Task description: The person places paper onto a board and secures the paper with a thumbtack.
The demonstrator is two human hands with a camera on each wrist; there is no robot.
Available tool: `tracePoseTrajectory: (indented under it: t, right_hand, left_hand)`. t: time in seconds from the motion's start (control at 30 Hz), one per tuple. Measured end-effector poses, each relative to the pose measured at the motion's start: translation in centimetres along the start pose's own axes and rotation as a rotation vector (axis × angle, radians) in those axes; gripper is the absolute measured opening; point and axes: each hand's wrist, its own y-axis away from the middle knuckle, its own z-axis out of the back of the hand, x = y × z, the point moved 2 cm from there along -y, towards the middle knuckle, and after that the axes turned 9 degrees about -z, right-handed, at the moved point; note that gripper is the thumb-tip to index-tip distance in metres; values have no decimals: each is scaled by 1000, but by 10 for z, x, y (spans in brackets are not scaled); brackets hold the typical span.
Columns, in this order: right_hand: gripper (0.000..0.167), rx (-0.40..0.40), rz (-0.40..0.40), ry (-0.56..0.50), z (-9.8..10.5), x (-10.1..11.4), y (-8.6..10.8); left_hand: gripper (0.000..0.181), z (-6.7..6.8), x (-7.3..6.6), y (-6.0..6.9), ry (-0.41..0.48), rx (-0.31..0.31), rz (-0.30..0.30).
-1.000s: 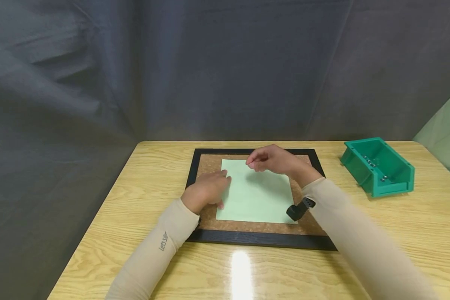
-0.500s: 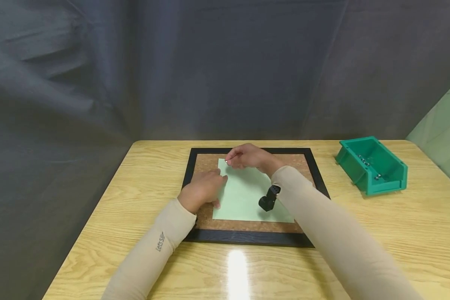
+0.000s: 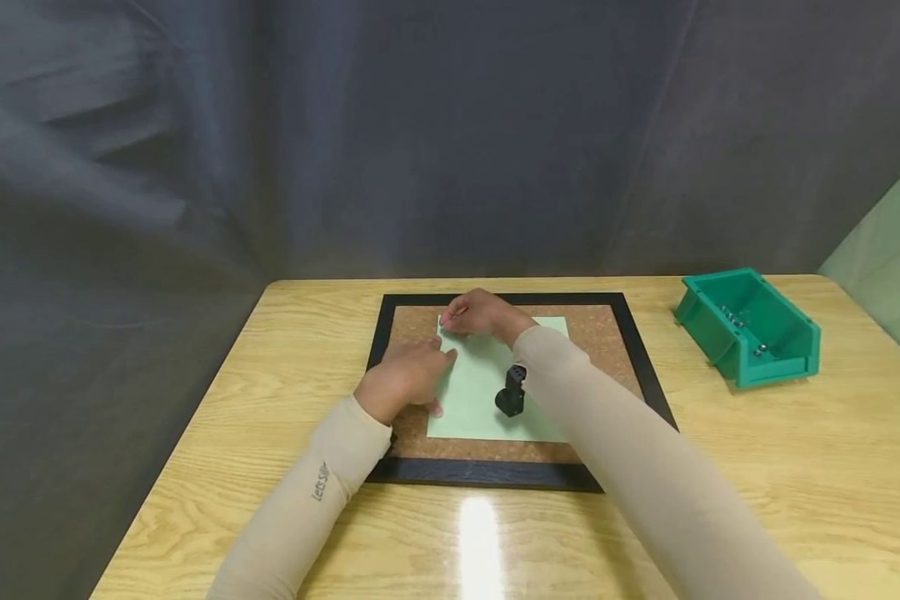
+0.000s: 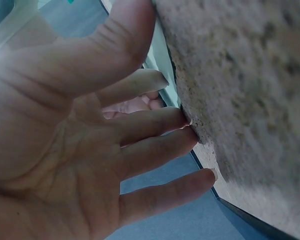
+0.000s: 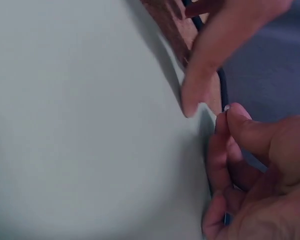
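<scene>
A pale green sheet of paper [image 3: 465, 404] lies on a cork board [image 3: 600, 337] with a black frame. My left hand [image 3: 408, 375] rests at the paper's left edge; in the left wrist view its fingers [image 4: 155, 150] are nearly straight, with tips touching the board. At the paper's far left corner my right hand [image 3: 480, 315] pinches a small shiny push pin [image 5: 227, 107] between thumb and fingertips. Only a bit of the pin shows in the right wrist view; its point is hidden. There the paper's edge is slightly lifted beside the fingers.
A green plastic bin [image 3: 780, 372] stands at the right of the wooden table [image 3: 270, 367], with several small shiny pieces [image 3: 732, 317] inside. A dark cloth [image 3: 450, 142] hangs behind the table's far edge.
My right hand has moved left over the paper to its far left corner and lowered, carrying the pin. My left hand has stayed at the left edge.
</scene>
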Motion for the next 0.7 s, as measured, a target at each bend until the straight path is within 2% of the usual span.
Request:
tracePoseTrajectory:
  t: [0.2, 0.43, 0.7]
  right_hand:
    - [15, -62, -19, 48, -3, 3, -1]
    - [15, -78, -11, 71, -5, 3, -4]
    - [13, -116, -38, 109, -7, 5, -5]
  left_hand:
    - [99, 2, -1, 1, 3, -2, -5]
    - [98, 1, 0, 1, 4, 0, -3]
    - [96, 1, -1, 3, -8, -6, -6]
